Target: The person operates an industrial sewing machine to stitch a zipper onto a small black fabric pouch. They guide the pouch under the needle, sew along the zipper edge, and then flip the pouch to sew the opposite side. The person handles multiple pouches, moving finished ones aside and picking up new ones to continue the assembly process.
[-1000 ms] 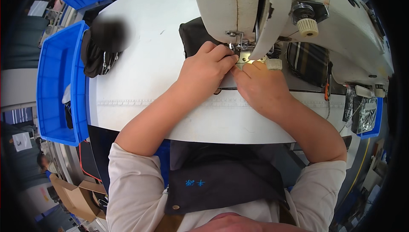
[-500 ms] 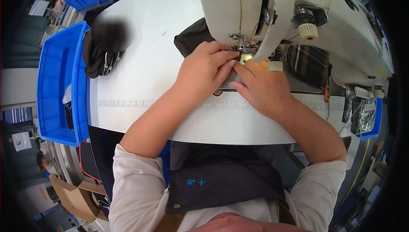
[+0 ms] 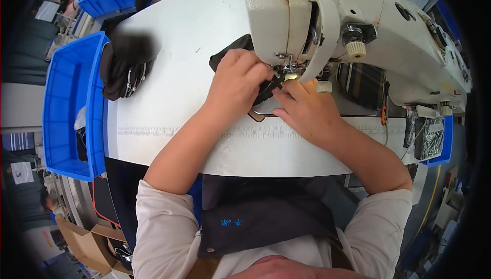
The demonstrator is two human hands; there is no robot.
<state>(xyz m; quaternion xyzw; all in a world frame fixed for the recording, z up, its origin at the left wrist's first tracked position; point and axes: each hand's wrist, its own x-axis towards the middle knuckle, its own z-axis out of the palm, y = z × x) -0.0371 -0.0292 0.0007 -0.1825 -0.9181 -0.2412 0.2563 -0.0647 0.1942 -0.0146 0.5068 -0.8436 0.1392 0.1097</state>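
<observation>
A white sewing machine [image 3: 273, 25] stands over the table, with its presser foot [image 3: 290, 68] low near my fingers. Dark fabric with a zipper [image 3: 264, 93] lies beside the foot, its teeth showing in a curved line. My left hand [image 3: 237, 80] is closed on this fabric, fingers bent over its upper edge left of the foot. More of the dark cloth [image 3: 221, 60] spreads out behind that hand. Just right of the zipper, my right hand [image 3: 310, 111] has its fingertips closed at the fabric's edge below the foot, the thumb lower down. The fingertips partly hide the cloth there.
Dark zippered pouches [image 3: 120, 71] lie at the table's left, beside a blue bin [image 3: 71, 105]. Right of the foot sit a dark striped piece [image 3: 360, 85] and orange-handled snips [image 3: 383, 114]. A printed ruler [image 3: 194, 131] crosses the white table [image 3: 174, 28].
My left hand has drawn back from the presser foot and lifted, exposing the zipper. My right hand has shifted slightly down and left. The view has moved a little.
</observation>
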